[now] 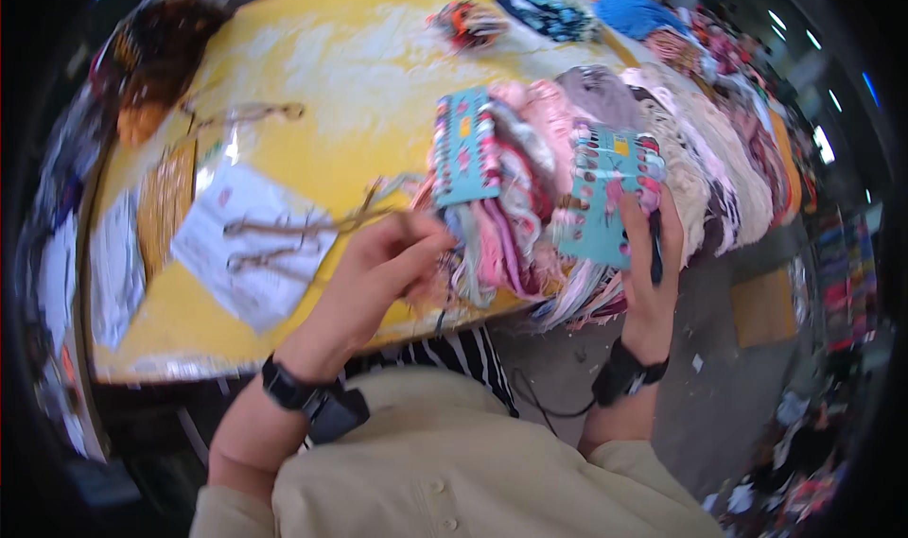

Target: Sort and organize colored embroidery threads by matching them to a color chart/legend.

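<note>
Curling beside the left turquoise card (463, 150), the left hand (383, 254) has fingers apparently drawn together; blur hides any pinched strand. The right hand (651, 297) overlaps the right turquoise card (596, 198); its grip cannot be told, and a dark object (656, 245) between its fingers is unidentifiable. Both 2 cards lie over yarn bundles (492, 245) along the yellow bench (369, 112). Overhanging strands could tangle or slip if a card is tugged.
</note>
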### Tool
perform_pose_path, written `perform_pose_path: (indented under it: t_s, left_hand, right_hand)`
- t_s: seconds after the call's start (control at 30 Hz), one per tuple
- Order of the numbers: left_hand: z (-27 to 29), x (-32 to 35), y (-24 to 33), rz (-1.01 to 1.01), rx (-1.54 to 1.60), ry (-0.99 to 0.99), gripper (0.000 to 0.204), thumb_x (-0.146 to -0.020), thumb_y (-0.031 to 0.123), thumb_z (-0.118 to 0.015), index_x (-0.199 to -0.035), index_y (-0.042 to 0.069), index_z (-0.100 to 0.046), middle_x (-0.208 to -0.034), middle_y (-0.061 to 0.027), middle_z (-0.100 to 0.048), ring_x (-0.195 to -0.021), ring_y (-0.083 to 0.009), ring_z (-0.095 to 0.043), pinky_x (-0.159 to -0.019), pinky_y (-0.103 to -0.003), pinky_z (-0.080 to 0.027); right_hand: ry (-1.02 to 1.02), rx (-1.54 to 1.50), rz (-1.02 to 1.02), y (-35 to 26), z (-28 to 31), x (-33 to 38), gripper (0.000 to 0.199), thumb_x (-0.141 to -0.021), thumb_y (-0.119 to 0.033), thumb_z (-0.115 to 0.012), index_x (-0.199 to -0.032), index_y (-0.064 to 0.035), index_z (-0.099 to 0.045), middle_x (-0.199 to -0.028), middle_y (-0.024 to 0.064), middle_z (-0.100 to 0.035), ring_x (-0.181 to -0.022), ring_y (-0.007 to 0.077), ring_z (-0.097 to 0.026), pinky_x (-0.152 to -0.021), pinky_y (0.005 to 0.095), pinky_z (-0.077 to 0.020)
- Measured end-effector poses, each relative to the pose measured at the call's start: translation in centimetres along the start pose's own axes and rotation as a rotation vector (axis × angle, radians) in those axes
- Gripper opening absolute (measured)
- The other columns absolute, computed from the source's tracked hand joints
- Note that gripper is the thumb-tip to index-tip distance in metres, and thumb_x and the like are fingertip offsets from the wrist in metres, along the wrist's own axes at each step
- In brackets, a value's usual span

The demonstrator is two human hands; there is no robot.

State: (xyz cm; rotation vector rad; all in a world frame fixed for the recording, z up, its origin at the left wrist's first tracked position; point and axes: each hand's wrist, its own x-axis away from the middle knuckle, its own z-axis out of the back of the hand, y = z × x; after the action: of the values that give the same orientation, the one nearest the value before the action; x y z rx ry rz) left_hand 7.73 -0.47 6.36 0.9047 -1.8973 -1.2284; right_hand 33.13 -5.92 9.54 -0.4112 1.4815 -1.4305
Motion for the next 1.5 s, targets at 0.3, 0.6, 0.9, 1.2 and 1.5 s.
perform_pose_path:
  t_s: [0.3,0.6,0.9,1.2,1.5]
  left_hand:
    - [0.1,-0.4,-3.2,-0.006,0.137,-0.091,0.019,-0.084,0.02,-0.071,-0.092,0.005,-0.062,-0.073,0.0012,-0.063,-0.057,-0.0032,-0.056,-0.05,-0.016,-0.043]
    - [1.2,0.1,-4.0,0.287,0.484,-0.183,0.014,-0.085,0.016,-0.069,-0.091,0.005,-0.063,-0.079,-0.0012,-0.065,-0.064,-0.0058,-0.061,-0.055,-0.019,-0.051]
    - [1.5,-0.8,-3.7,0.136,0.315,-0.079,0.007,-0.087,0.012,-0.062,-0.089,0.006,-0.06,-0.075,0.0003,-0.06,-0.061,-0.0057,-0.057,-0.059,-0.021,-0.051]
    - [2.3,-0.6,-2.8,0.106,0.518,0.02,0.011,-0.093,0.015,-0.05,-0.091,0.006,-0.056,-0.079,-0.001,-0.058,-0.085,-0.0125,-0.059,-0.071,-0.026,-0.05]
    - [1.1,1.7,1.8,-0.222,0.676,-0.288,0.015,-0.098,0.026,-0.047,-0.097,0.011,-0.051,-0.065,0.0065,-0.04,-0.055,-0.0051,-0.037,-0.053,-0.022,-0.038]
  right_hand:
    - [-0.151,-0.121,-0.12,1.0,-5.2,5.7,0.037,-0.091,-0.007,-0.059,-0.125,0.0018,-0.047,-0.116,0.0091,-0.056,-0.102,0.0146,-0.055,-0.087,0.0278,-0.046]
    - [-0.159,-0.425,-0.361,1.0,-7.1,6.6,0.033,-0.09,-0.011,-0.063,-0.119,-0.0008,-0.052,-0.104,0.0021,-0.061,-0.092,0.0099,-0.056,-0.082,0.0241,-0.0444]
    - [-0.196,-0.225,-0.21,2.3,-6.4,6.1,0.037,-0.09,-0.01,-0.062,-0.124,-0.0013,-0.05,-0.11,0.003,-0.059,-0.095,0.0102,-0.054,-0.085,0.0254,-0.0427]
    - [-0.085,-0.075,-0.071,1.6,-4.3,5.8,0.026,-0.091,-0.01,-0.06,-0.115,-0.0011,-0.053,-0.101,0.0018,-0.059,-0.087,0.0083,-0.054,-0.077,0.0228,-0.0442]
    - [0.073,0.055,0.084,-3.6,-2.2,5.7,0.026,-0.092,-0.016,-0.057,-0.114,-0.0022,-0.058,-0.099,0.0022,-0.06,-0.087,0.0088,-0.054,-0.075,0.0228,-0.0441]
